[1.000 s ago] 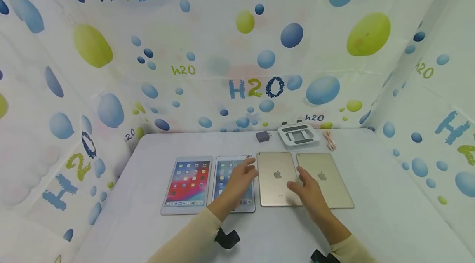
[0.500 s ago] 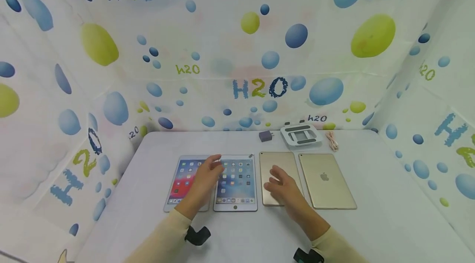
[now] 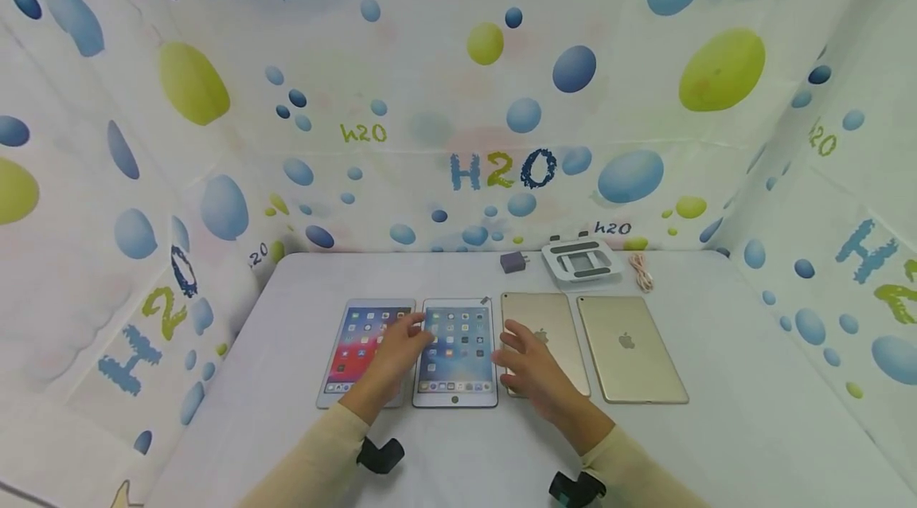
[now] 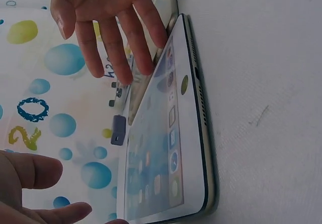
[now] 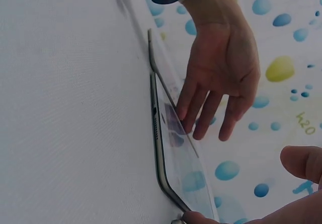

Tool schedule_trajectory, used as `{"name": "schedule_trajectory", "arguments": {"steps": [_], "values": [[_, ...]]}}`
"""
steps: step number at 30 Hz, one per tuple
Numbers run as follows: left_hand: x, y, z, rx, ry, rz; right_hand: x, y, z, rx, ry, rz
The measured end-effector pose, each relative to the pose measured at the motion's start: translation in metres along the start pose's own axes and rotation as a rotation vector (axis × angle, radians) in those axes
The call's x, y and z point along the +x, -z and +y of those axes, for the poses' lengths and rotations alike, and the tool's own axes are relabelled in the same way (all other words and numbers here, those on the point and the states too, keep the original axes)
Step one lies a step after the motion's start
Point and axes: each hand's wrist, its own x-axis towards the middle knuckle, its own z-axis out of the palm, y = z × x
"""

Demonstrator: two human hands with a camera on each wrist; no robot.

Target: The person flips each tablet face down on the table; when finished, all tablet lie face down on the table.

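Note:
In the head view, a white tablet (image 3: 454,357) with a lit blue screen lies flat between my two hands. My left hand (image 3: 387,357) hovers over the right part of another lit tablet (image 3: 344,365) with a red and blue screen, fingers relaxed at the first tablet's left edge. Over the left part of a gold tablet (image 3: 559,345) lying back side up is my right hand (image 3: 533,373), its spread fingers by the white tablet's right edge. In the right wrist view its fingertip seems to meet a tablet edge; contact is hard to judge. Neither hand grips anything.
A second gold tablet (image 3: 630,349) lies back side up at the right of the row. Behind stand a dark plug adapter (image 3: 513,262), a white folding stand (image 3: 582,261) and a bundled pinkish cable (image 3: 641,272). Patterned sheets rise behind and beside the white table (image 3: 745,349).
Both hands have moved left. The left hand went from over the blue-screen tablet to its left edge; the right hand went from between the gold tablets to its right edge. The tablets stay in place.

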Motion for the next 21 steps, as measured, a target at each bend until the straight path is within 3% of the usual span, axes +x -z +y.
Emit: {"name": "schedule_trajectory", "arguments": {"steps": [7, 15, 21], "values": [[-0.001, -0.001, 0.003, -0.056, 0.005, -0.045, 0.004, -0.001, 0.002, 0.007, 0.004, -0.01], [0.001, -0.004, 0.002, -0.112, 0.016, -0.009, 0.009, -0.002, 0.006, 0.061, 0.003, 0.011], [0.002, -0.011, 0.005, -0.074, 0.033, -0.044, 0.011, -0.008, 0.006, 0.131, 0.052, -0.046]]}}
